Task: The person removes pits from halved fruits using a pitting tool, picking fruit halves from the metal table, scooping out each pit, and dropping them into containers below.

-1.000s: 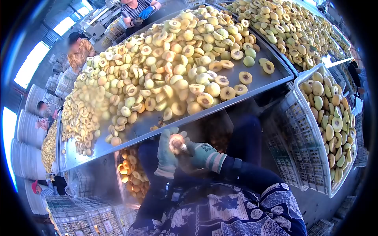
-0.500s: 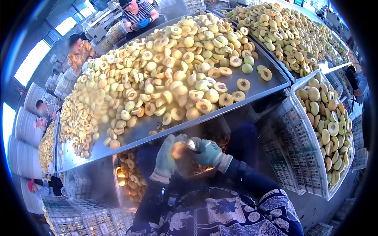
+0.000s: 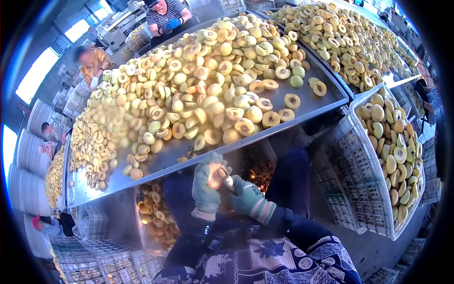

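My left hand [image 3: 206,188], in a pale green knitted glove, is closed around a halved peach [image 3: 216,175] with its cut face toward me. My right hand [image 3: 247,197], gloved the same way, grips a short pitting knife [image 3: 229,182]. The metal end of the knife touches or lies right beside the fruit; its exact shape is blurred. Both hands are above my lap, just below the near edge of a metal table [image 3: 265,138]. Peach halves [image 3: 203,85] are heaped on that table, many with brown stones showing.
To the right stands a white plastic crate [image 3: 395,227] full of peach halves. A bin of fruit [image 3: 158,215] sits low on the left. Dark pits and scraps [image 3: 261,176] lie below my hands. Co-workers [image 3: 166,16] [image 3: 94,64] are across the table and on the left.
The peach half has turned its cut face more toward the camera. My left hand has shifted slightly right, and my right hand has dropped a little with the knife against the fruit.
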Available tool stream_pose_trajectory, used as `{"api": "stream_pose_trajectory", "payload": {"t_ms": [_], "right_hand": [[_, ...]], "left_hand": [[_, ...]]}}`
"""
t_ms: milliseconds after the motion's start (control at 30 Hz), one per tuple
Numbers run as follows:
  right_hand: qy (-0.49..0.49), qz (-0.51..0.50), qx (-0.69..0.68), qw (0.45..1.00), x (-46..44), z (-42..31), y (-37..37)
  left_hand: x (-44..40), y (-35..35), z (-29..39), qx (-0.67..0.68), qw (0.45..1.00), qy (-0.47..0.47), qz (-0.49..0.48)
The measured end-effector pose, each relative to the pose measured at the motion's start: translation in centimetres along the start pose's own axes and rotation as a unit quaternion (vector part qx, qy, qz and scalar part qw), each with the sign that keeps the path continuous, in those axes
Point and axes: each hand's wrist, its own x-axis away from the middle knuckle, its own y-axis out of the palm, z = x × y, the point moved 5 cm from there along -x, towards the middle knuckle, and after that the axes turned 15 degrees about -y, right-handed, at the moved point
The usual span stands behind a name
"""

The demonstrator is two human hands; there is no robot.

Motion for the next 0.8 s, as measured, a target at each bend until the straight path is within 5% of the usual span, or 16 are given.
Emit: {"api": "stream_pose_trajectory", "payload": {"t_ms": [67,367,633,700,767,800], "right_hand": [[0.004,-0.006,-0.021,1.0,-0.1,-0.3,0.4],[-0.189,-0.127,0.103,0.968,-0.5,5.2,4.6],[-0.127,-0.278,0.132,0.943,-0.7,-0.5,0.9],[0.151,-0.219,-0.209,0.941,-0.6,0.3,0.7],[0.149,-0.232,-0.164,0.947,-0.4,1.6,1.4],[0.004,-0.273,0.053,0.96,-0.5,3.5,2.4]], "left_hand": [[0.4,0.2,0.0,-0.023,0.998,0.057,0.008],[0.9,-0.8,-0.1,-0.009,0.996,-0.027,0.088],[-0.2,-2.0,-0.5,-0.05,0.992,-0.109,0.038],[-0.2,-2.1,-0.5,-0.059,0.991,-0.107,0.05],[0.2,-1.9,-0.5,-0.072,0.991,-0.085,0.079],[0.1,-1.9,-0.5,-0.076,0.99,-0.079,0.091]]}}
